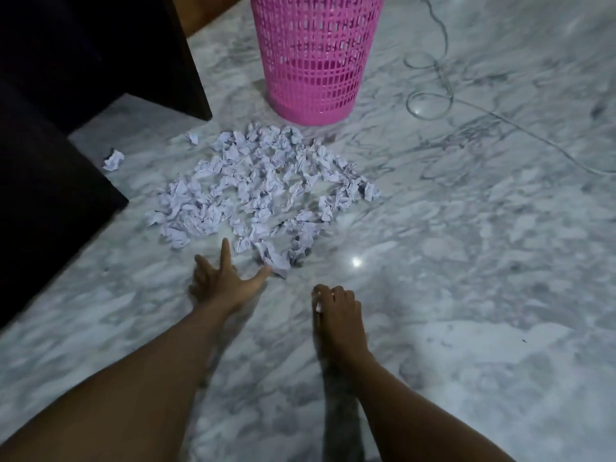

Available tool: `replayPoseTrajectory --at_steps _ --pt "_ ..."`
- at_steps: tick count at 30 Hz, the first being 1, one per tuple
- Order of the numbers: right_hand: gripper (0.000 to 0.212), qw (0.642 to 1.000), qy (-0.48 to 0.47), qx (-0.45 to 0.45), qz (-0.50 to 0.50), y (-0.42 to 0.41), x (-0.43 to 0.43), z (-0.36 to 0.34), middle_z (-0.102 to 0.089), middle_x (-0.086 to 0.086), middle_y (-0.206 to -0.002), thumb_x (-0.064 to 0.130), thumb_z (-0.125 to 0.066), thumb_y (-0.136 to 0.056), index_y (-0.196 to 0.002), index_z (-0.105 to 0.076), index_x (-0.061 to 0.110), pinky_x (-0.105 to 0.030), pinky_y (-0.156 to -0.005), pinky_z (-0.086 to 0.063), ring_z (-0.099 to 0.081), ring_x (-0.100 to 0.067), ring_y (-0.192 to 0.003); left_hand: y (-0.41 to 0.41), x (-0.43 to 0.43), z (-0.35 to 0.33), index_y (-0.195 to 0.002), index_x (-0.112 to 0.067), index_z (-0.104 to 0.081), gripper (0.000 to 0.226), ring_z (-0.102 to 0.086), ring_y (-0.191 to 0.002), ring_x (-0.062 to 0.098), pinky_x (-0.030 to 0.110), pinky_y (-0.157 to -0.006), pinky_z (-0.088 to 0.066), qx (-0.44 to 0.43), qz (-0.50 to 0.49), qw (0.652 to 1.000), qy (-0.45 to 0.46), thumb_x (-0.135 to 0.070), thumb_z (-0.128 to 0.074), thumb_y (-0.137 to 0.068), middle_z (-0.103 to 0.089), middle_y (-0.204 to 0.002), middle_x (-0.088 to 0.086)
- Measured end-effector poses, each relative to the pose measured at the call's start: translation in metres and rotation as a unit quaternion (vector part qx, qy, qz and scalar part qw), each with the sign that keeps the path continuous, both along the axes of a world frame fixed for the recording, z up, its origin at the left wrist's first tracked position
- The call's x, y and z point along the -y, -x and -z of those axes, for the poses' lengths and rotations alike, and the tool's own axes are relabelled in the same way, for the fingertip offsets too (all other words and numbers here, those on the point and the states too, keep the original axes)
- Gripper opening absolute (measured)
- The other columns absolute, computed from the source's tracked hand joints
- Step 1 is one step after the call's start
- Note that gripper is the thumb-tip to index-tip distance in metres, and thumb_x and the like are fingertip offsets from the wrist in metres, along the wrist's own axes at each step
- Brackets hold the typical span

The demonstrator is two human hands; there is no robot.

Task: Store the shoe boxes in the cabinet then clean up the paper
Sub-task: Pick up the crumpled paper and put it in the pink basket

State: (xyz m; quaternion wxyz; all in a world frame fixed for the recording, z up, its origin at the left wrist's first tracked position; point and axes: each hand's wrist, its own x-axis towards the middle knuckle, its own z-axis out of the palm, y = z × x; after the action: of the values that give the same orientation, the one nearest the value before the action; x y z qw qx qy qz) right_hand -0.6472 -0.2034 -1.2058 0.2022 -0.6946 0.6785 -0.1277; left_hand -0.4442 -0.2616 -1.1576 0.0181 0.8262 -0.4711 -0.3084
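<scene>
Left hand (226,282) fingers splayed, thumb touching near edge of crumpled white paper balls (260,188) heaped on glossy veined marble floor (466,261) before far pink lattice plastic basket (313,58); right hand (337,313) fingers curled round white paper scrap (318,307).

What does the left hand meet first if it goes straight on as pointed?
Probably the near edge of the crumpled paper pile, just beyond the left hand; depth is hard to judge.

so the crumpled paper (263,191) lies on the floor (466,261) right before the basket (313,55), furniture (50,128) left, cable (430,95) right
</scene>
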Motion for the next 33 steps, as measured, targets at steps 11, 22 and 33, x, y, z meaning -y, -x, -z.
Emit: replayPoseTrajectory --at_steps 11,22,33 --pt "0.049 0.998 0.048 0.032 0.000 -0.021 0.136 -0.026 -0.049 -0.015 -0.130 0.052 -0.056 -0.093 -0.116 -0.056 0.008 -0.035 -0.092 -0.042 -0.047 -0.031 -0.117 0.028 0.019 0.037 -0.149 -0.050 -0.005 0.098 -0.003 -0.147 0.034 0.053 -0.119 -0.008 0.041 0.101 0.981 0.162 -0.090 -0.041 -0.068 0.002 -0.161 0.015" --pt "0.038 0.996 0.062 0.018 -0.065 -0.049 0.125 -0.001 -0.064 -0.009 -0.106 0.025 -0.062 -0.088 -0.125 -0.058 0.015 -0.032 -0.076 -0.039 -0.055 -0.027 -0.096 0.000 0.033 0.070 -0.111 -0.022 -0.061 0.048 -0.043 -0.116 0.036 0.051 -0.092 -0.039 0.087 0.173 0.939 0.284 -0.050 -0.044 -0.076 -0.048 -0.132 0.015" --pt "0.026 0.948 0.117 0.195 0.221 -0.044 0.121 -0.038 -0.069 0.006 -0.077 0.007 -0.076 -0.078 -0.098 -0.066 0.019 -0.024 -0.070 -0.058 -0.067 0.001 -0.065 -0.013 0.044 0.065 -0.089 -0.015 -0.058 0.063 -0.049 -0.091 0.031 0.040 -0.075 -0.038 0.065 0.195 0.928 0.310 -0.075 -0.059 -0.069 -0.056 -0.107 0.008"
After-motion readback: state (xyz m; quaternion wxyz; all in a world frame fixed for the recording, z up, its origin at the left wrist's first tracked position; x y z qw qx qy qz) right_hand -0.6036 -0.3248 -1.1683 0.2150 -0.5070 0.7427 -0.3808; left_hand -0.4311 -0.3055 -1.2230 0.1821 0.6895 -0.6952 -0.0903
